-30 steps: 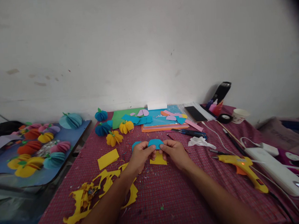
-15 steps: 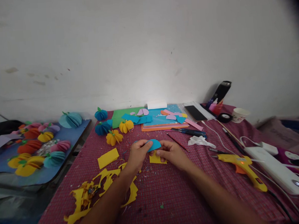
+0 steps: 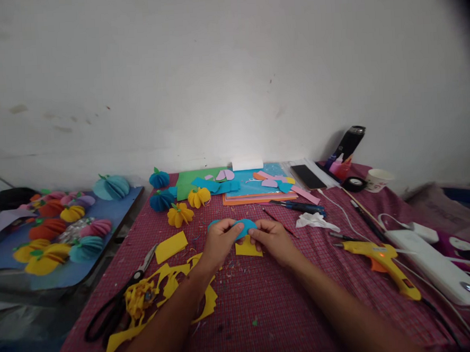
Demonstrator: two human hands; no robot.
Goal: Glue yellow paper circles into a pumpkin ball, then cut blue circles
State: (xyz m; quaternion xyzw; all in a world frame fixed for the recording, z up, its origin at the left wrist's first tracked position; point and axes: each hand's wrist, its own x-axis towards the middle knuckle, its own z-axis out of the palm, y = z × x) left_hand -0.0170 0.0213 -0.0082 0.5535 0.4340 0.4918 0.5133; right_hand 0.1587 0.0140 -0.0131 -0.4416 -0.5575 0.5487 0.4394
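Between my two hands, over the middle of the table, are blue paper pieces with rounded edges. My left hand (image 3: 220, 241) is closed on them, its thumb pressing the rounded blue paper piece (image 3: 244, 227); more blue paper shows behind its knuckles. On the other side, my right hand (image 3: 274, 240) pinches the piece's right edge between thumb and fingers. Just under the hands lies a yellow paper rectangle (image 3: 249, 247), partly covered by the right fingers. Another yellow paper rectangle (image 3: 171, 247) rests to the left. The fingers hide how many blue layers there are.
Scissors (image 3: 123, 297) lie beside yellow paper scraps (image 3: 173, 283) at left. Yellow paper pumpkins (image 3: 180, 215) and blue ones (image 3: 161, 200) stand behind. To the right are a yellow glue gun (image 3: 377, 257), power strip (image 3: 435, 264), phone (image 3: 308, 177), cutter (image 3: 298, 207) and black flask (image 3: 350, 143).
The blue paper has turned and tilted in my hands, and my right fingers now grip its edge. Scissors now show among the yellow scraps at left, where none was visible before.
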